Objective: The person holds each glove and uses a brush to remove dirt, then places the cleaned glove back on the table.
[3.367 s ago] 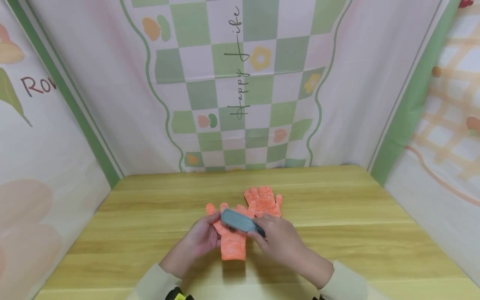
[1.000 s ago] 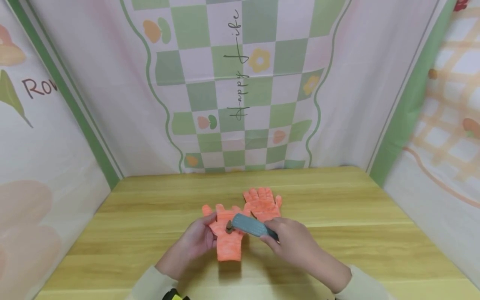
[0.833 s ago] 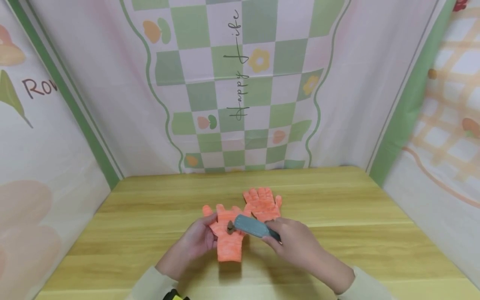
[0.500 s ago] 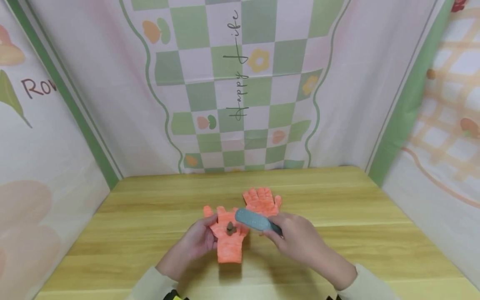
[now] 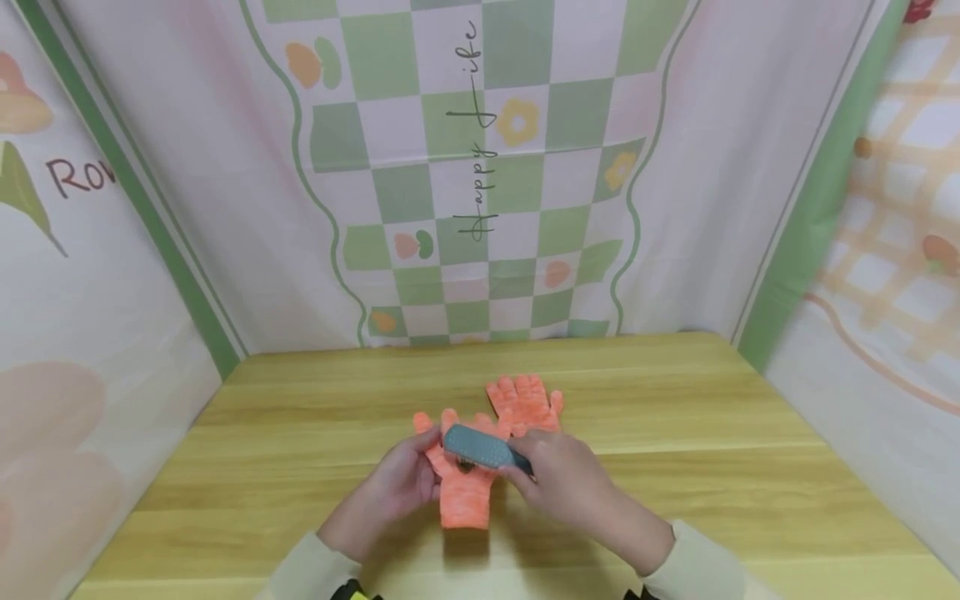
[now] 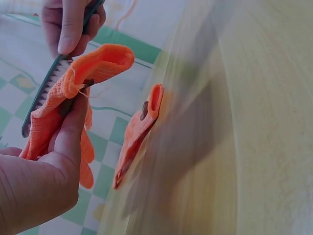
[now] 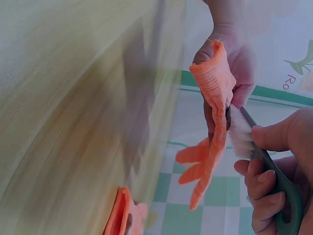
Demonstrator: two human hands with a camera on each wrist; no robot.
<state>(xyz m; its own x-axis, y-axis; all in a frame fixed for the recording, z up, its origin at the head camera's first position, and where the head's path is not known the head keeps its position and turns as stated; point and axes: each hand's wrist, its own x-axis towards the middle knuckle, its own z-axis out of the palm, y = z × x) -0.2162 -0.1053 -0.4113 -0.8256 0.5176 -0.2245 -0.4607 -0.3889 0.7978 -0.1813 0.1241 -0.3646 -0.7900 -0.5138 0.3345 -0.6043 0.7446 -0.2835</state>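
Observation:
My left hand holds an orange knitted glove above the table, thumb at its edge, other fingers behind it. The glove's fingers point away and its cuff hangs toward me. My right hand grips a scrubbing brush by its dark green handle. Its pale bristles meet the glove's palm side, at a dark brown patch mostly covered by the brush head. A second orange glove lies behind on the table, with a brown spot showing in the left wrist view.
A light wood table lies under both hands. Printed curtains with green and white checks close off its back and sides.
Within the last half second the brush has moved left and slightly down over the brown patch, which was uncovered before. The held glove has shifted a little right. The second glove stays put.

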